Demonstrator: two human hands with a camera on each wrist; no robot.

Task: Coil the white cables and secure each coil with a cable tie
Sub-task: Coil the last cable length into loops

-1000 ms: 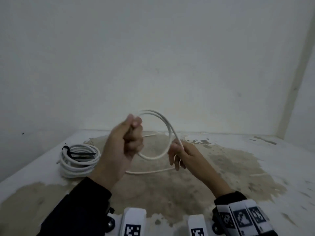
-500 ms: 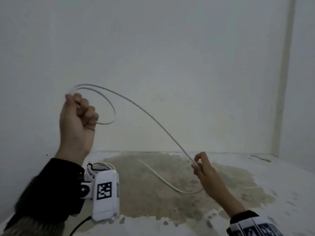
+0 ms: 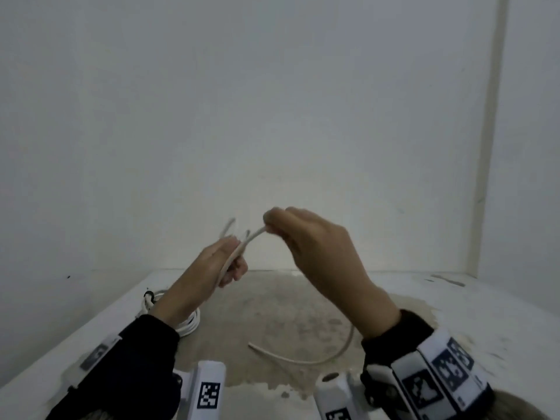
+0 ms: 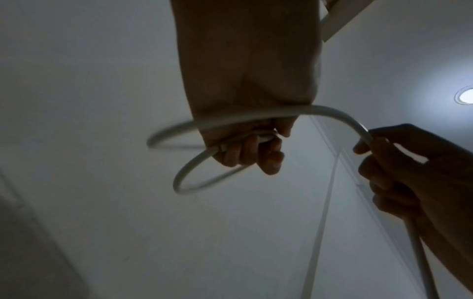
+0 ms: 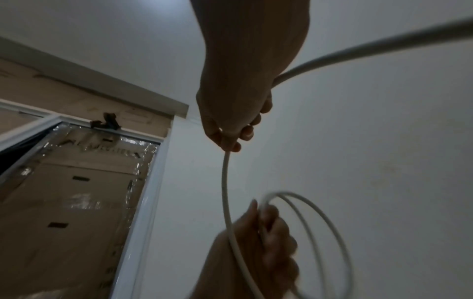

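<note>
Stained floor [image 3: 288,316], tied coil [image 3: 188,324], cable tail [image 3: 303,359]

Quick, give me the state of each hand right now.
Left hand: grips the loops of the white cable.
Right hand: pinches the same cable's free run, feeding it toward the left.

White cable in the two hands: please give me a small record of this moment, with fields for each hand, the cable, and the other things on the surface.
left hand: grips gathered loops of the thin white cable
right hand: pinches the same cable, close to the left hand
loose end: lies curved on the stained white surface
finished white coil: on the surface, behind the left forearm, bound by a black tie
stage: coiling, no tie on this cable yet
</note>
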